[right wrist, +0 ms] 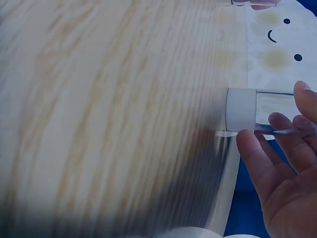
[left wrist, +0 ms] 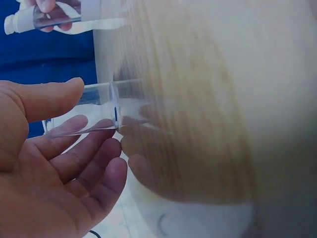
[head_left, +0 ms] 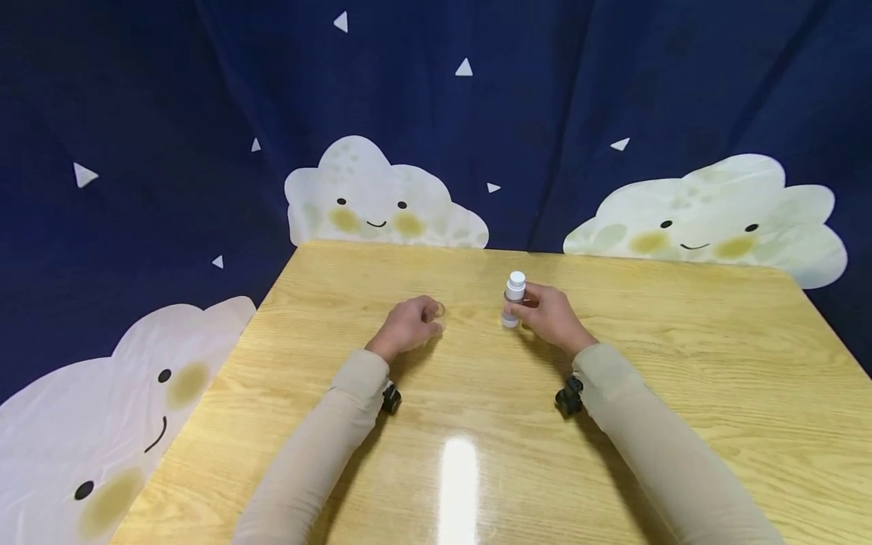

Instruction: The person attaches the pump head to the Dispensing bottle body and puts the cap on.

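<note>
My left hand [head_left: 406,325] holds a small clear cup [left wrist: 101,111] between thumb and fingers, its base at the tabletop. In the head view the cup is hardly visible past the fingers. To the right, my right hand [head_left: 555,316] grips a slim clear bottle [head_left: 515,281] with a white top, upright on the table. The right wrist view shows the bottle's white base band [right wrist: 241,110], with the thumb on one side and fingers on the other. A gap of bare wood separates cup and bottle.
Both hands are over the far half of a light wooden table [head_left: 681,348]. Behind it hangs a dark blue curtain [head_left: 531,91] with white cloud faces and triangles. Small black cameras [head_left: 569,397] sit at both wrists. A bright reflection lies on the near wood.
</note>
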### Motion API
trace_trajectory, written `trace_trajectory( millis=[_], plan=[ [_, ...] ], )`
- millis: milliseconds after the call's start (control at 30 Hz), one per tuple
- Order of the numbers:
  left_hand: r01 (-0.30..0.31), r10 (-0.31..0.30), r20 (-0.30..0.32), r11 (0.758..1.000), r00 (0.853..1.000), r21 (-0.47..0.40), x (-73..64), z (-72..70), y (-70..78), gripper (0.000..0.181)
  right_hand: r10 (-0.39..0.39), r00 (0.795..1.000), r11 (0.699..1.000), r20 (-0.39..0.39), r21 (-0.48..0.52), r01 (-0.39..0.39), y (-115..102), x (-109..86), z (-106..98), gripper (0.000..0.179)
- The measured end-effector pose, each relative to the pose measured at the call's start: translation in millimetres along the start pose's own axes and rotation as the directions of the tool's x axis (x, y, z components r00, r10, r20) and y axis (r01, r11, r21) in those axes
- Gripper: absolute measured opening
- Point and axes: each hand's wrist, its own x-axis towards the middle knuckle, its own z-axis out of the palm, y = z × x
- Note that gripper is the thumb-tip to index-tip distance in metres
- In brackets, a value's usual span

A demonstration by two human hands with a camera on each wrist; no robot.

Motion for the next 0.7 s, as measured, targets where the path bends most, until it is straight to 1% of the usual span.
trace_trajectory(
  millis=[200,333,433,533,600,700],
  plan=[
    [-0.013,0.012,-0.02,1.0,1.0,-0.009,-1.8,0.4,2.9,0.04,0.001,1.0,1.0,-0.002,0.002,-0.001,-1.8,-0.3,-0.1,0.043],
    [-0.035,0.032,-0.062,0.998,0.998,-0.054,-2.3,2.2,3.4,0.043,-0.001,1.0,1.0,-0.005,-0.003,0.001,-3.2,0.4,0.7,0.043],
    [-0.056,0.046,-0.102,0.994,0.994,-0.098,-3.0,2.1,4.8,0.042,-0.008,1.0,1.0,0.0,0.008,0.008,-4.7,2.9,2.2,0.042],
    [-0.066,0.048,-0.134,0.989,0.99,-0.131,-5.1,2.9,6.8,0.04,-0.009,1.0,1.0,0.014,0.01,0.009,-5.8,4.8,3.1,0.043],
    [-0.07,0.05,-0.136,0.987,0.989,-0.148,-7.2,4.6,8.9,0.037,-0.003,1.0,1.0,0.014,0.0,0.003,-5.4,4.5,2.5,0.042],
    [-0.085,0.065,-0.122,0.982,0.99,-0.167,-11.0,8.2,12.6,0.034,0.011,1.0,1.0,0.018,-0.004,-0.011,-2.0,1.2,0.1,0.043]
  ],
)
